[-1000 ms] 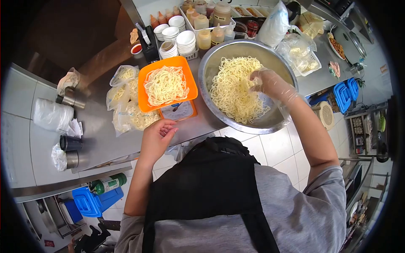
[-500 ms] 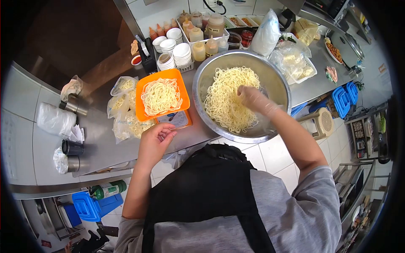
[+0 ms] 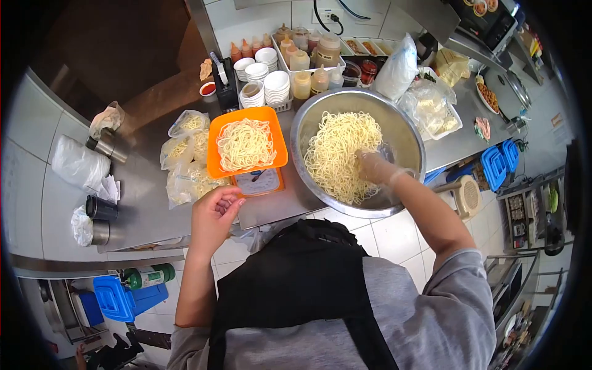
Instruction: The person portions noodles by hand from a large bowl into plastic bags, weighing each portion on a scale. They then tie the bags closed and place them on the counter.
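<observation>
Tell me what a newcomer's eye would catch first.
Probably the wide metal bowl of pale noodles, with the gloved right hand in it. Next, the bright orange container with its smaller noodle heap, left of the bowl, near the bare left hand. Behind them stand stacked white bowls and squeeze bottles.

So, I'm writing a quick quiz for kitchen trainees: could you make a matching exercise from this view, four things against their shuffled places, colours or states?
1. Gloved right hand
2. Upper square container
3. Apron
4. Small bowls

A. White, in stacks
B. Black
C. Among the noodles in the metal bowl
D. Orange

Pairs: 1-C, 2-D, 3-B, 4-A
</observation>
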The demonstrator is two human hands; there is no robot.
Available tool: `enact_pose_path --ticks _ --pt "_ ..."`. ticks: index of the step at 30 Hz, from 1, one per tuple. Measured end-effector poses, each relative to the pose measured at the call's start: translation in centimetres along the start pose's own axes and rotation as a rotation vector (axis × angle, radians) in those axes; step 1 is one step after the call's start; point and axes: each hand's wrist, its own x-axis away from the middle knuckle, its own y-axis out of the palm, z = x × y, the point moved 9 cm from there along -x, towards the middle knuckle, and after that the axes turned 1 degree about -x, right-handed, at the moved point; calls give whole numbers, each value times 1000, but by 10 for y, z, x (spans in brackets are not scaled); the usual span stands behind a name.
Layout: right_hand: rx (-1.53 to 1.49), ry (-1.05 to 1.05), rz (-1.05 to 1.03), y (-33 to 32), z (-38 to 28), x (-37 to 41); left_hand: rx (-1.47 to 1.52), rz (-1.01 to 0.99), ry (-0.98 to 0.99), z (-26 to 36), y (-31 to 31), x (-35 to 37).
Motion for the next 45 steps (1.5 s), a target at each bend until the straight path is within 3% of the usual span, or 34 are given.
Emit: enact_pose_path --ticks 2,3,5,8,10,13,14,15,17,19,21,24,27,29,32,36,39,41,44,45 --pt "-153 126 -65 -29 -1 12 -9 22 4 -2 -12 2" --pt "-201 82 -14 -65 -11 19 -25 34 -2 -5 -19 5" --pt "-647 101 82 -155 -19 45 -29 39 2 -7 -23 -1" --pt "-693 83 299 -267 -45 66 6 50 9 -4 -28 -8" --pt "-942 -85 436 -315 -58 71 -16 44 5 4 -32 -14" --pt "-802 -54 530 -386 -69 81 -40 111 76 6 -44 -25" --pt "-1025 -68 660 -405 -103 93 -38 110 78 7 -46 -29" --pt "-1248 -84 790 -412 -133 101 -67 121 104 11 -48 -32" --pt "-1193 -127 856 -435 -140 102 -94 132 130 23 -49 -44" --pt "-1176 -137 903 -449 -144 102 -81 75 256 61 -35 -64" --pt "-1178 -113 940 -453 -146 99 -74 46 508 118 -11 -86" --pt "-1179 -62 962 -442 -145 91 109 188 621 168 38 -130" --pt "-1188 -119 801 -419 -125 68 104 194 671 200 79 -158" --pt "-1198 -187 770 -415 -117 70 70 -304 584 208 130 -163" --pt "-1221 -203 826 -422 -112 86 105 -198 570 185 154 -151" --pt "-1221 -231 893 -436 -110 103 13 -251 582 147 197 -145" --pt "-1205 -282 930 -444 -124 114 -176 -349 391 108 224 -139" --pt "-1192 -315 927 -452 -135 115 -486 -591 232 75 250 -127" --pt "-1177 -369 909 -462 -157 116 -715 -671 251 66 256 -107" --pt "-1179 -388 896 -463 -166 114 -649 -608 219 68 252 -106"
